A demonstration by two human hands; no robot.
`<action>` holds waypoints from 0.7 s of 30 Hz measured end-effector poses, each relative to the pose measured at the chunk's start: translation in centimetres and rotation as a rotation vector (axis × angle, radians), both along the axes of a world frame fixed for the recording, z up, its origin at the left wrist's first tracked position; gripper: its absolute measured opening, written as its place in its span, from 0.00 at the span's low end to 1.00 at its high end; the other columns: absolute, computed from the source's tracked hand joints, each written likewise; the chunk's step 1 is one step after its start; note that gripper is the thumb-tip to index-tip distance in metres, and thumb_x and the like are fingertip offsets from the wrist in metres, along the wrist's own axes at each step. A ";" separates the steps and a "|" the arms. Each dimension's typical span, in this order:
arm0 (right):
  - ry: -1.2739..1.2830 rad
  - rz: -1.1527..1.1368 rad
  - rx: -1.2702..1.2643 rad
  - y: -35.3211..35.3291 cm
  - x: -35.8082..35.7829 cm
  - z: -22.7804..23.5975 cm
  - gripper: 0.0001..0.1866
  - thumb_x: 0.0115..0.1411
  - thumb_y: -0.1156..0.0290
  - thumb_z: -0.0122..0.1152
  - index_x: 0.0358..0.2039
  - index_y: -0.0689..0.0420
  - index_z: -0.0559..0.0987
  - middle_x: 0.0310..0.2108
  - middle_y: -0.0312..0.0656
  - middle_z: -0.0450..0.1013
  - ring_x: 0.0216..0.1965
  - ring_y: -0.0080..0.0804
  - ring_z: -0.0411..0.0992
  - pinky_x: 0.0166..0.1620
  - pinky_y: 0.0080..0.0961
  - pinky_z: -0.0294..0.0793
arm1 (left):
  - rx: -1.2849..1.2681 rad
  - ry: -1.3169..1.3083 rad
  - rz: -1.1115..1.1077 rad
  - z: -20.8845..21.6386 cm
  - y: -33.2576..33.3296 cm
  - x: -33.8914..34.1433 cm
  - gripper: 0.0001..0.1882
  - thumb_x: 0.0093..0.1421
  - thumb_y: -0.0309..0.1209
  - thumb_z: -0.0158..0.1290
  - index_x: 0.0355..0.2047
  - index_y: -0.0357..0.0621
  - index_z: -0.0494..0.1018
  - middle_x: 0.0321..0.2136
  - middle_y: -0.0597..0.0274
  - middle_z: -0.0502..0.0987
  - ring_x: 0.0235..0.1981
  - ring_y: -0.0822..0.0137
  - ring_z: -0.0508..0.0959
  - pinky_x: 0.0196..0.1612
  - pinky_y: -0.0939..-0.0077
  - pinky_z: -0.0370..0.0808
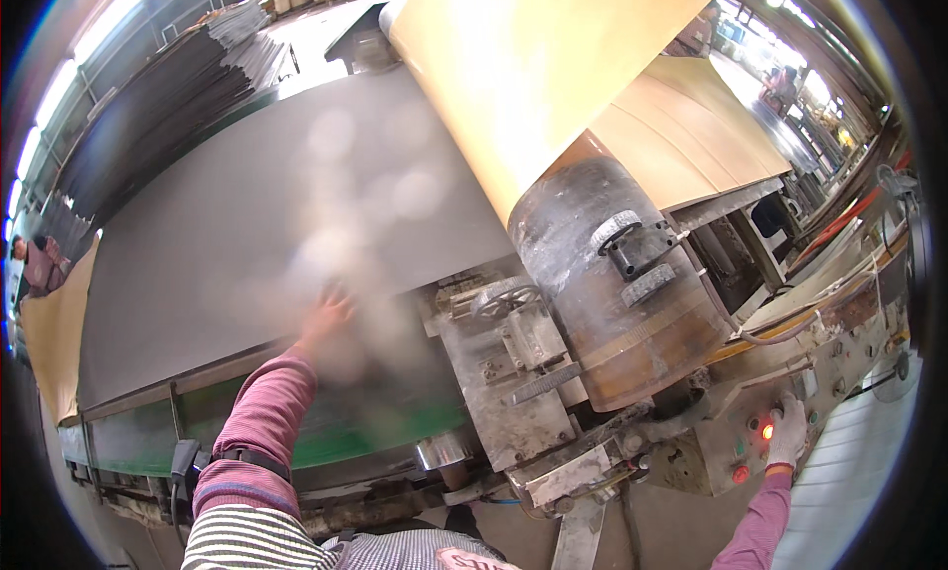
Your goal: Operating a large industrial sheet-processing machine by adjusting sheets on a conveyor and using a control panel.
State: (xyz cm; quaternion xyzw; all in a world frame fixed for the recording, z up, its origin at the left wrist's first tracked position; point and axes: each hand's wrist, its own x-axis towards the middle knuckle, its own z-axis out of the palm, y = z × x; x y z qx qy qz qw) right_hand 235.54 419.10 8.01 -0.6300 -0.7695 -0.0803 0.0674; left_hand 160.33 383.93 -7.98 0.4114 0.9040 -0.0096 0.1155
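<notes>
Mauve sleeves [265,402], the left one crossed by a dark strap [252,459]; a black-and-white striped garment [247,543], near left; the right hand [789,429] wears a pale glove [791,440] (its cuff [780,468] edged orange).

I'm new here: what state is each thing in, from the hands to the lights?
Left hand: over grey sheet, contact unclear
Right hand: gloved, at the control panel
Round button: glowing orange-red
Grey sheet: lying flat
Tan sheet: raised, curved
Roller: stained; turning or still, unclear
Ceiling lights: on

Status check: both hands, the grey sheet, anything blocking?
Left hand at near edge of grey sheet, contact unclear. Gloved right hand at control panel, beside lit button. View partly blurred over sheet.
</notes>
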 end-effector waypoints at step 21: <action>-0.036 -0.011 0.001 0.8 1.1 -0.9 0.27 0.47 0.71 0.60 0.51 0.58 0.70 0.48 0.49 0.69 0.50 0.45 0.66 0.54 0.34 0.64 | 0.002 0.009 -0.033 0.8 -0.4 0.7 0.25 0.63 0.52 0.34 0.61 0.72 0.56 0.65 0.65 0.49 0.65 0.44 0.44 0.57 0.33 0.53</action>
